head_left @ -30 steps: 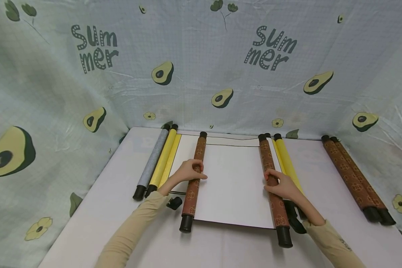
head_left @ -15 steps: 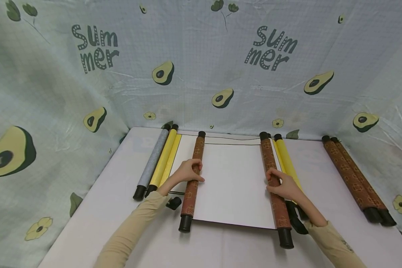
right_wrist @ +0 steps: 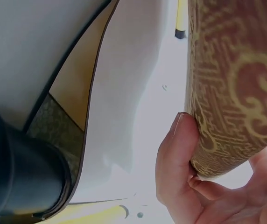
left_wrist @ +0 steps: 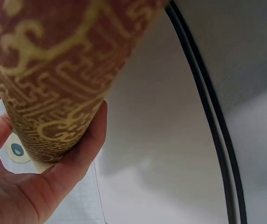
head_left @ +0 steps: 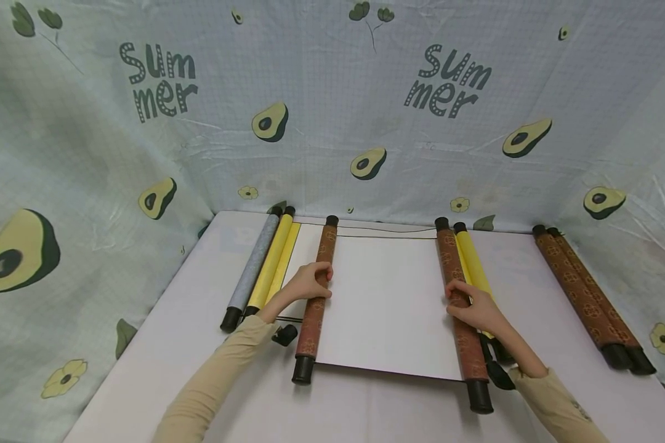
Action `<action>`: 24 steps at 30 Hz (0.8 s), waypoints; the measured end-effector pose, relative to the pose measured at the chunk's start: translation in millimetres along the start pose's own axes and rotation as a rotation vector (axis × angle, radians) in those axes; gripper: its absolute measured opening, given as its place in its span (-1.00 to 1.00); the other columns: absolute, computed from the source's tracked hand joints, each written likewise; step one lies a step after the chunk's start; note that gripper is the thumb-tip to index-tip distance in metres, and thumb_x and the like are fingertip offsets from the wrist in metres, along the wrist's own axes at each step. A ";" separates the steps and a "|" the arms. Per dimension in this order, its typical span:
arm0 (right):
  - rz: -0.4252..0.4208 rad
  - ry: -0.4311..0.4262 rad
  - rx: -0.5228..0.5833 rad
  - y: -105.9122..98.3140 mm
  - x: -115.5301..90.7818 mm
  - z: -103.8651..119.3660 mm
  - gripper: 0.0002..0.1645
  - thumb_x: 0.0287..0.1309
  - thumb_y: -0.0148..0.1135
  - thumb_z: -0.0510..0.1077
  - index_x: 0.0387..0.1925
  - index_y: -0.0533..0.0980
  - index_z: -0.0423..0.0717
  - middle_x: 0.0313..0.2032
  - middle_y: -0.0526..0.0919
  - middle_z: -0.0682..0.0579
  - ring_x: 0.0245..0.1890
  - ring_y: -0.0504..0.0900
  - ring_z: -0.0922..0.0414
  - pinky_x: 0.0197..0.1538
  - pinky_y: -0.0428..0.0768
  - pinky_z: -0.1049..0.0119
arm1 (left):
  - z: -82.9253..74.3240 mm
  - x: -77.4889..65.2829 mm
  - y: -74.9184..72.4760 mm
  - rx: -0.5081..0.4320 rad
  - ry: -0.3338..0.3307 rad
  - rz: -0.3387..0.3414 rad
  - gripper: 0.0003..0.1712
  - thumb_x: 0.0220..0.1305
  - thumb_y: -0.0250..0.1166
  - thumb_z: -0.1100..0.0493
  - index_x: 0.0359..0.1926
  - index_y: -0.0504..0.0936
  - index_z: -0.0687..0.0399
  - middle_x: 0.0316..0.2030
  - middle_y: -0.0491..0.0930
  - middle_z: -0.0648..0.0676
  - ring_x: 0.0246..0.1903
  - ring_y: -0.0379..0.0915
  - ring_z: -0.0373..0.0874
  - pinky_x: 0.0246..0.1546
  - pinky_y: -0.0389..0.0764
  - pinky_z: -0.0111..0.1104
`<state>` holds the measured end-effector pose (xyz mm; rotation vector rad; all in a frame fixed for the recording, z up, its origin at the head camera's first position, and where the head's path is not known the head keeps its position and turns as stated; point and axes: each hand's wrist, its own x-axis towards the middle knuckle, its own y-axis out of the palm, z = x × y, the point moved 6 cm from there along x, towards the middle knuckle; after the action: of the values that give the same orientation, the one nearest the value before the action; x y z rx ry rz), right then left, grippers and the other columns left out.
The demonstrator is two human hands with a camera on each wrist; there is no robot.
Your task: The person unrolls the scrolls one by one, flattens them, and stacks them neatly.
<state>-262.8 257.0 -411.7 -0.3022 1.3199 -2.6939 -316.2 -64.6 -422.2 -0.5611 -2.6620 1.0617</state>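
Note:
A scroll with brown, gold-patterned rolled ends lies partly spread, its white sheet (head_left: 385, 301) showing between the two rolls. My left hand (head_left: 308, 282) grips the left brown roll (head_left: 312, 332) near its middle, thumb on the inner side. On the other side, my right hand (head_left: 479, 307) holds the right brown roll (head_left: 468, 354) between thumb and curled fingers. Both rolls end in black knobs. In the left wrist view the patterned roll (left_wrist: 54, 93) sits inside the curve of thumb and fingers; the right wrist view has the thumb (right_wrist: 175, 154) pressed against its roll.
Beneath are other spread scrolls, with a yellow roll (head_left: 271, 261) and a grey roll (head_left: 255, 264) at left and another yellow roll (head_left: 475, 264) at right. Two brown rolls (head_left: 582, 289) lie at the far right. A patterned cloth (head_left: 321, 80) hangs behind the table.
The two brown rolls have moved slightly apart, the left one leftward and the right one rightward, with both hands still on them. A wider stretch of white sheet shows between them.

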 end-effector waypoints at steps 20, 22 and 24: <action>0.009 0.021 -0.026 -7.9 -3.4 -5.2 -0.83 -0.13 0.23 -0.21 -0.39 0.45 -0.06 -0.37 0.51 -0.02 -0.45 0.31 0.13 -0.42 0.23 0.34 | 4.0 -2.1 -6.6 0.020 -0.008 -0.010 -0.84 -0.16 0.33 0.25 -0.47 0.53 0.16 -0.48 0.48 0.03 -0.49 0.23 -0.18 -0.42 0.27 -0.42; 0.007 0.023 -0.043 -8.7 -4.0 -5.1 -0.80 -0.15 0.25 -0.21 -0.38 0.44 -0.06 -0.36 0.50 -0.03 -0.40 0.32 0.10 -0.39 0.23 0.32 | 4.5 -2.9 -7.2 0.021 -0.013 -0.019 -0.80 -0.17 0.37 0.24 -0.47 0.52 0.15 -0.48 0.46 0.02 -0.48 0.23 -0.18 -0.40 0.27 -0.42; 0.008 0.028 -0.051 -9.4 -4.8 -5.2 -0.76 -0.16 0.27 -0.20 -0.37 0.43 -0.06 -0.34 0.50 -0.04 -0.38 0.33 0.08 -0.38 0.22 0.30 | 5.3 -3.7 -7.2 0.019 -0.017 -0.024 -0.75 -0.18 0.41 0.21 -0.47 0.50 0.16 -0.50 0.44 0.01 -0.49 0.22 -0.18 -0.41 0.26 -0.42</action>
<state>-259.6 267.7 -408.0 -0.2655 1.3964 -2.6706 -316.6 -74.3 -421.2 -0.5178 -2.6637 1.0892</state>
